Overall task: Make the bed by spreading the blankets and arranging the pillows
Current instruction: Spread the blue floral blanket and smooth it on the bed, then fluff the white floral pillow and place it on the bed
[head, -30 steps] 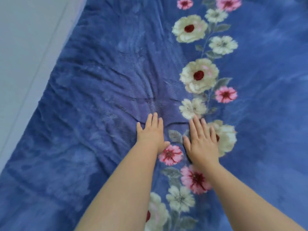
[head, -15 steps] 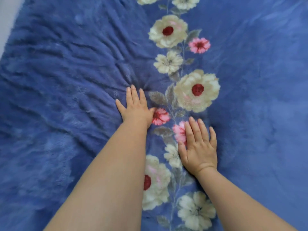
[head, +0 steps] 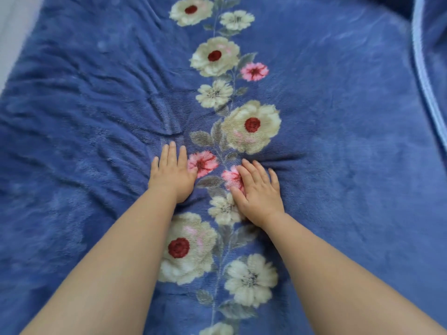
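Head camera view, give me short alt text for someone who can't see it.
Two bare hands, the left hand and right hand, press flat on a blue fleece blanket beside its central stripe of flowers. Wrinkles fan out left of them.

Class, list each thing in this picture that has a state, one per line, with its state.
blanket: spread flat, creased on the left side
left hand: open, fingers straight, pressing on the blanket
right hand: open, flat on the flower stripe
light blue trim: lying along the far right edge

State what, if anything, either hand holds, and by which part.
Nothing is held: left hand and right hand press flat on the blanket.
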The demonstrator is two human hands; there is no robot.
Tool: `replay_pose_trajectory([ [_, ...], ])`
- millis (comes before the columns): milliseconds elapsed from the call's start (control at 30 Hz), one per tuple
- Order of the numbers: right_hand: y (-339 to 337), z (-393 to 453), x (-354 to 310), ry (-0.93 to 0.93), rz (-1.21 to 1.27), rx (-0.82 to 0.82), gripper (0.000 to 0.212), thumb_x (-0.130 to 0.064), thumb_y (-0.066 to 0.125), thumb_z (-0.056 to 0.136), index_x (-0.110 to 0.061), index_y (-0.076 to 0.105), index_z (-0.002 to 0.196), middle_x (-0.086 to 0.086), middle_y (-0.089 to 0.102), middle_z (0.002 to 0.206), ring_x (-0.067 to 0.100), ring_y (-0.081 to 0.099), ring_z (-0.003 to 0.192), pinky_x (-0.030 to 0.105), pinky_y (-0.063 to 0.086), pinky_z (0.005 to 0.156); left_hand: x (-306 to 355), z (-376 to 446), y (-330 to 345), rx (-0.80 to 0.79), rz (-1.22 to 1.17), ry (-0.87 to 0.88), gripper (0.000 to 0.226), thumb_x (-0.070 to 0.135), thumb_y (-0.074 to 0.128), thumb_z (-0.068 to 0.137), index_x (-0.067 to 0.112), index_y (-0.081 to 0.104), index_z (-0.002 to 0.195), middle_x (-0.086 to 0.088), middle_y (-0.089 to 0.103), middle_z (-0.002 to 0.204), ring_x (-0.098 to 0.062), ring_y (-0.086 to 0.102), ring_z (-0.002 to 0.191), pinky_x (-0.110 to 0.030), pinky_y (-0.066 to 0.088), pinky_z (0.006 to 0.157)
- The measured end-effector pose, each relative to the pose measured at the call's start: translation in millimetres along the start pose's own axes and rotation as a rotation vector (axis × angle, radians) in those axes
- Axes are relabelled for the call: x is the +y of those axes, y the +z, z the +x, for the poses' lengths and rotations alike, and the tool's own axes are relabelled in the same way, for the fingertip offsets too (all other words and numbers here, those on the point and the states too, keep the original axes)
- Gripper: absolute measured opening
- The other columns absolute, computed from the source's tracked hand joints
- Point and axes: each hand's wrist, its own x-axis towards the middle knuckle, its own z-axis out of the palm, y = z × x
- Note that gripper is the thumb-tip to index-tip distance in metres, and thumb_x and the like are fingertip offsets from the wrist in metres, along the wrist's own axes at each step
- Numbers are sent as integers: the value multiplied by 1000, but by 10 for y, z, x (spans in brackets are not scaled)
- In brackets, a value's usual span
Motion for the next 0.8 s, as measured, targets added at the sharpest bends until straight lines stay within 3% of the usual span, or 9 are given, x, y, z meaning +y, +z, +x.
replay_pose_trajectory([
  [67,-180,59,63,-8,134,-156,54,-37,29,95,-23,22,146,-8,8,159,11,1,147,35,-5,118,94,-196,2,-27,22,-18,60,35,18,101,11,-5,151,-9,-13,160,-23,-10,148,-41,2,120],
  [167,-451,80,211,-95,223,-274,49,-16,39,95,-20,32,143,1,22,157,16,16,145,36,13,119,358,-426,-21,-29,65,-40,57,27,26,100,10,5,150,-6,1,161,-25,3,148,-42,16,117],
  [267,-691,-103,544,-123,236,-293,37,-8,40,90,-13,53,124,8,54,133,27,45,127,35,38,103,747,-605,-112,-34,98,-69,44,19,34,96,7,31,138,-10,32,146,-27,28,138,-42,33,106],
  [333,-887,-296,891,-120,154,-270,28,-6,40,88,-5,56,111,10,59,120,31,51,115,40,45,95,1049,-712,-187,-46,117,-78,40,20,35,95,7,40,133,-11,40,139,-29,37,132,-41,36,103],
  [400,-1191,-482,1356,-104,67,-229,25,-7,41,88,-1,56,107,11,60,116,32,51,113,43,46,92,1421,-802,-272,-29,138,-63,39,22,36,95,8,45,130,-12,44,138,-30,41,129,-40,38,102],
  [533,-2058,-714,2348,-96,-96,-70,37,-9,47,89,-4,53,125,14,53,133,30,44,127,40,38,105,2310,-980,-538,2,115,13,35,24,33,97,7,46,124,-10,44,133,-29,42,126,-39,40,96],
  [700,-3153,-866,3199,22,-63,174,37,-4,52,87,3,55,123,22,58,127,34,51,120,38,36,102,3263,-1094,-954,88,121,143,29,23,34,96,8,48,116,-7,47,126,-26,46,119,-33,36,77],
  [800,-3600,-958,3567,175,22,228,39,-8,47,92,0,49,130,17,52,137,30,47,126,32,32,103,3681,-1105,-1189,156,121,209,29,23,34,96,9,48,116,-6,48,125,-25,47,117,-32,35,74],
])
